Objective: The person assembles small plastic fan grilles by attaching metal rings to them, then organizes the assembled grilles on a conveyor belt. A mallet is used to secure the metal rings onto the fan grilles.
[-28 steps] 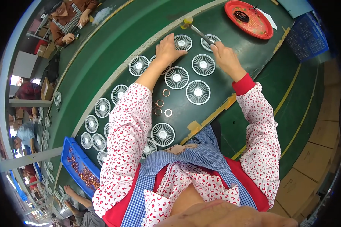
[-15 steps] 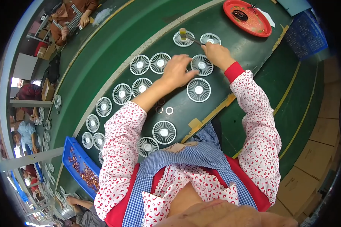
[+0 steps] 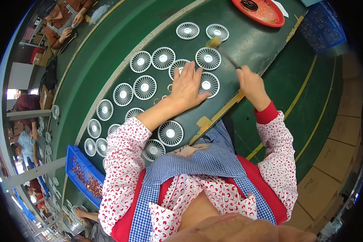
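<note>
My right hand [image 3: 252, 85] is closed round the dark handle of a small hammer [image 3: 232, 61]. Its yellow-green head is smeared by motion, above the table between white spoked discs. Just below it lies one spoked disc [image 3: 208, 59]. My left hand [image 3: 185, 87] is open, palm down with its fingers spread. Its fingertips reach the edge of another spoked disc [image 3: 179, 67], which they partly cover. Beside its thumb is a further disc [image 3: 209, 85]. Small copper-coloured rings [image 3: 164, 97] lie by my left wrist, partly hidden.
Several more spoked discs [image 3: 144, 87] lie across the dark green table. A blue tray [image 3: 71, 166] of copper-coloured pieces stands at the left, a red tray [image 3: 277, 21] at the far right. Cartons [image 3: 326, 173] line the right side. Other people work at the left.
My right hand has drawn nearer and to the right with the hammer, its head leaving the far disc. My left hand has moved slightly nearer and flattened. The whole view has shifted a little.
</note>
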`<state>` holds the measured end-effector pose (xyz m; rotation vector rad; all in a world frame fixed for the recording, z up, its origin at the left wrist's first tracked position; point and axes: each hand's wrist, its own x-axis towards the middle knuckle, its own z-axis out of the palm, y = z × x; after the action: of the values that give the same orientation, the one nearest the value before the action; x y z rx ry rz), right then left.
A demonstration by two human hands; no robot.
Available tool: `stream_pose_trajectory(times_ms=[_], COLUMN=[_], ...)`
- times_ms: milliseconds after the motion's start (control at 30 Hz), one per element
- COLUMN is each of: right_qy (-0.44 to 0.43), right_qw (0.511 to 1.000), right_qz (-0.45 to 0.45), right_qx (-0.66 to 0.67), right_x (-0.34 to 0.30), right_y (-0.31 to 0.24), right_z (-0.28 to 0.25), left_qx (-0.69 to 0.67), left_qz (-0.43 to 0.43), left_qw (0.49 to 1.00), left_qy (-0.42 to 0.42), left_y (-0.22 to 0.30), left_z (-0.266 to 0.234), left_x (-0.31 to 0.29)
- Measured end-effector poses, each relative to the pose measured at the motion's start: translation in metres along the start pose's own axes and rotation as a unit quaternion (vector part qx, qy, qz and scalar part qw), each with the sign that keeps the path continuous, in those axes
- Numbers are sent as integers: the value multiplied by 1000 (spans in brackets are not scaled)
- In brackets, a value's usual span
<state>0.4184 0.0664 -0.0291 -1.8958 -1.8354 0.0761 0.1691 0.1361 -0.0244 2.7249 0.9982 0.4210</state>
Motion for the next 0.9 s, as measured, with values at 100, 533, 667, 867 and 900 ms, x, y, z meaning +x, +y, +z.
stream_pose_trajectory(times_ms=[100, 533, 667, 867, 900], right_qy=[-33, 13, 53, -69, -91], right_qw=[996, 993, 998, 997, 994], right_qz=[-43, 15, -34, -25, -13], right_qx=[-74, -117, -30, -22, -51], right_x=[-2, -2, -27, -84, -84], right_y=[-3, 28, -9, -29, -30], right_z=[6, -4, -35, -26, -26], left_qx=[14, 35, 12, 23, 15], left_qz=[3, -2, -53, -66, -50], left_qw=[1000, 999, 998, 993, 994], left_qy=[-7, -11, -28, -95, -98], left_y=[-2, 5, 6, -6, -11], left_z=[6, 15, 14, -16, -15], left_x=[-8, 2, 6, -14, -15])
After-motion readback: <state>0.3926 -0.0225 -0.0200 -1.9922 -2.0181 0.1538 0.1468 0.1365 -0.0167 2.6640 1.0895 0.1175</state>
